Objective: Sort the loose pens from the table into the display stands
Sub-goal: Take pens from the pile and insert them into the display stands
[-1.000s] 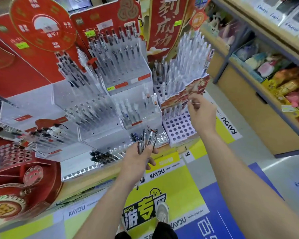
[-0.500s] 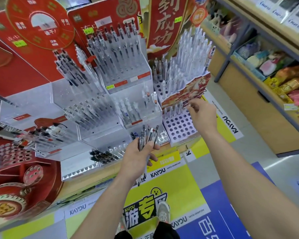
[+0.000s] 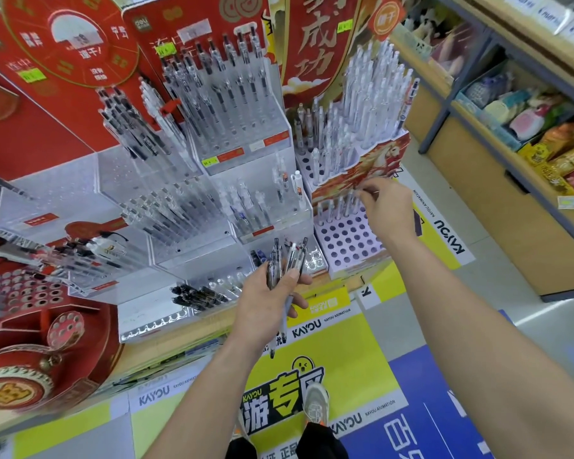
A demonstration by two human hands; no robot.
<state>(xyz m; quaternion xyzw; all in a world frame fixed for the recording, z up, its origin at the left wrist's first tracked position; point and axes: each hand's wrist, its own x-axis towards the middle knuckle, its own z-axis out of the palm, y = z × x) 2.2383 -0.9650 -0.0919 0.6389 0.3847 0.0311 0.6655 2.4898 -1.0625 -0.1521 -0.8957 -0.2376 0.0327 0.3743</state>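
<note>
Landmark: a white holed stand (image 3: 348, 240) stood with white pens (image 3: 362, 104) upright in its upper tiers.
Left hand (image 3: 265, 303): clenched round a bundle of clear pens (image 3: 287, 260), caps pointing up, just left of the white holed stand's front corner.
Right hand (image 3: 386, 210): hovered over the stand's lower tier, fingertips pinching a thin pen (image 3: 374, 192) near its back row of holes.
Black pens (image 3: 196, 294): lay loose, well left of the stand.
Clear acrylic racks (image 3: 232, 134): immediately left of the stand, holding pens.
</note>
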